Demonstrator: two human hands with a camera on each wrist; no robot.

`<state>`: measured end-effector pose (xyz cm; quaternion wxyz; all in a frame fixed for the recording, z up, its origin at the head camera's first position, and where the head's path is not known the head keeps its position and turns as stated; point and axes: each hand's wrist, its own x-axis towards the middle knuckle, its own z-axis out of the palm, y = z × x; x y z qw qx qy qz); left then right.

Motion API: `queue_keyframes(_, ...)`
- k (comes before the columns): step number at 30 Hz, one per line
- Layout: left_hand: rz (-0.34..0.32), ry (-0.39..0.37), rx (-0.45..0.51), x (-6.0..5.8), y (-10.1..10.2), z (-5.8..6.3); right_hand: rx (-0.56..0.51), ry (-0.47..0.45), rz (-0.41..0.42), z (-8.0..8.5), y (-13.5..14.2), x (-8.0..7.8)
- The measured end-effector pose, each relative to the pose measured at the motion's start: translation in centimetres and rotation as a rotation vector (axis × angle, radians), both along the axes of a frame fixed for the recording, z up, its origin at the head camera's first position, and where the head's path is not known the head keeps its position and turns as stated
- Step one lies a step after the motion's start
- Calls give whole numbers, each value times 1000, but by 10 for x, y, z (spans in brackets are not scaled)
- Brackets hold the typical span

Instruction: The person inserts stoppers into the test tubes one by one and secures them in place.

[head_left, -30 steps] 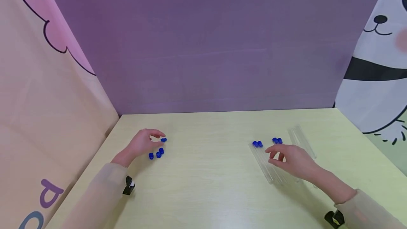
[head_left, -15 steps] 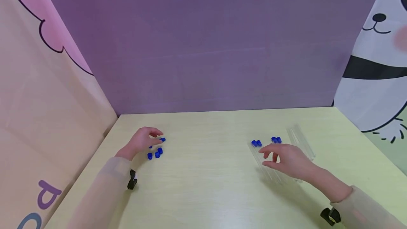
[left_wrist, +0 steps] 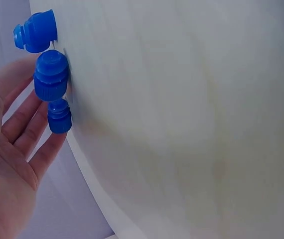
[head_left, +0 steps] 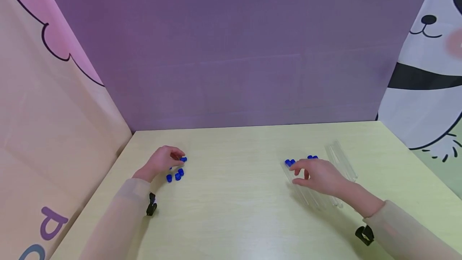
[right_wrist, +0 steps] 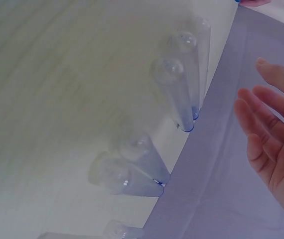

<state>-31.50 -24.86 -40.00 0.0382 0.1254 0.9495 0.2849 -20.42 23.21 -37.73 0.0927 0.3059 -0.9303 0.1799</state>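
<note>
Toward the left of the table, my left hand [head_left: 164,160] has thumb and fingertips on either side of a blue test-tube stopper [head_left: 183,159]; I cannot tell whether they grip it. Several more blue stoppers [head_left: 178,176] lie beside and under that hand. In the left wrist view, stoppers [left_wrist: 51,74] overlap the thumb and hide its tip. On the right, my right hand [head_left: 319,176] hovers over clear test tubes [head_left: 306,200] with its fingers loosely bent and nothing between them. Blue stoppers [head_left: 290,163] sit at these tubes' far ends. In the right wrist view the tubes [right_wrist: 172,89] lie apart from the hand.
More clear tubes [head_left: 340,159], with no blue showing, lie further right on the pale wooden table [head_left: 231,196]. A purple backdrop [head_left: 231,51] stands behind the table's far edge. Printed cloths hang at both sides.
My right hand has moved left and slightly away over the tubes, covering part of the stoppers. My left hand has drawn back slightly around the stopper, which has stayed in place.
</note>
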Motion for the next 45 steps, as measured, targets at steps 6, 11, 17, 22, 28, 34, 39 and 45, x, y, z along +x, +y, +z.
queue_keyframes(6,-16,15,-19,1,2,1,5,-23,-27,-1,-4,-5)
queue_keyframes(11,-15,10,-20,3,3,2,29,-28,-38,-4,-5,-9)
queue_keyframes(17,-30,49,-11,5,2,5,38,-34,-45,-8,-5,-13)
queue_keyframes(22,-60,103,46,12,0,7,43,-65,-48,-12,-6,-16)
queue_keyframes(28,-59,119,123,21,4,10,83,-85,-76,-14,-9,-17)
queue_keyframes(34,-101,117,229,38,19,16,92,-92,-97,-18,-12,-18)
queue_keyframes(39,-222,149,313,53,38,20,67,-108,-96,-20,-17,-18)
queue_keyframes(45,-348,176,377,68,60,27,54,-87,-59,-21,-21,-17)
